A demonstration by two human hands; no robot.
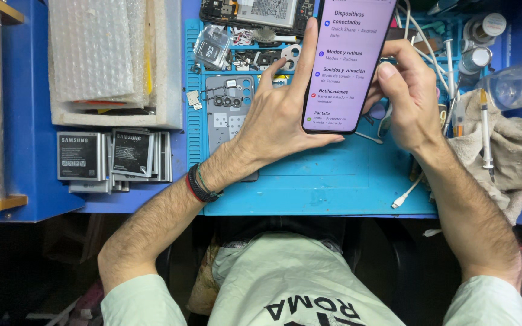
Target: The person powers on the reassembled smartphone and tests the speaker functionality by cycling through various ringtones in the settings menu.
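Note:
A smartphone [347, 63] with a lit screen showing a settings list is held up over the blue work mat [333, 175]. My left hand [279, 111] supports it from behind and at its lower edge, fingers spread along its left side. My right hand [409, 99] grips its right edge, the thumb resting near the screen's side. A grey phone back cover [228, 111] with camera holes lies on the mat just left of my left hand.
Several flat phone batteries [113, 157] are stacked at the left. A white foam box with bubble wrap [107, 57] sits behind them. An opened phone [255, 12] lies at the top. A cloth [509, 151], screwdrivers [486, 133], small jars [481, 42] and a white cable [407, 193] crowd the right.

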